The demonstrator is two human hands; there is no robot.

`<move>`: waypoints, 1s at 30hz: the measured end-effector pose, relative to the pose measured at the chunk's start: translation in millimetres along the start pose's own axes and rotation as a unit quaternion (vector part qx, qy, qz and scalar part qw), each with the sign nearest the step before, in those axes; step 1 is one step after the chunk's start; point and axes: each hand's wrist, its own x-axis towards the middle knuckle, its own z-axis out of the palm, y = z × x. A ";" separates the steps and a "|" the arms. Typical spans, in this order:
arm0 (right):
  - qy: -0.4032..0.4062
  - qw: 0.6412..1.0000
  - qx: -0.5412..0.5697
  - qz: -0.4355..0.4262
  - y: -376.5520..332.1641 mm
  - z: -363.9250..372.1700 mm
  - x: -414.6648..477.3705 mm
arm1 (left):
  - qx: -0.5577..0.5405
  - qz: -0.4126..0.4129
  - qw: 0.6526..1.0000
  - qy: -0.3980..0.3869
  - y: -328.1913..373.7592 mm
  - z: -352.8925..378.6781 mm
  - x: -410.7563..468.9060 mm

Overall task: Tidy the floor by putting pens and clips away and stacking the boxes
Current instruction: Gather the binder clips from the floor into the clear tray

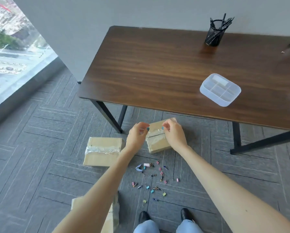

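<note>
Fingers (141,126) on left hand (137,135) and right hand (174,133) curl, thumbs near fingertips, over the small taped box (157,144) on the floor (40,148); whether they pinch anything I cannot tell. It looks light and stiff, with slick tape, so grip opposite cardboard sides. Near it lie a larger box (102,152) and scattered clips (154,181); a divided tray (220,89) waits on the tabletop (157,64).

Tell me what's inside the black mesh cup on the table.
Several dark pens stand in the mesh cup, ends sticking above its rim. The mesh obscures their lower parts, so whatever else lies at the bottom cannot be seen.
</note>
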 end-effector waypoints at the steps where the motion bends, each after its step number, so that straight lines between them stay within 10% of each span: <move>1: -0.013 1.000 -0.005 -0.004 7.5 6.9 -9.0 | -0.002 -0.010 1.000 0.000 -9.6 6.1 -11.5; 30: -0.183 0.962 -0.163 -0.122 505.3 420.5 37.0 | 0.113 -0.092 0.987 0.066 -531.1 388.8 51.5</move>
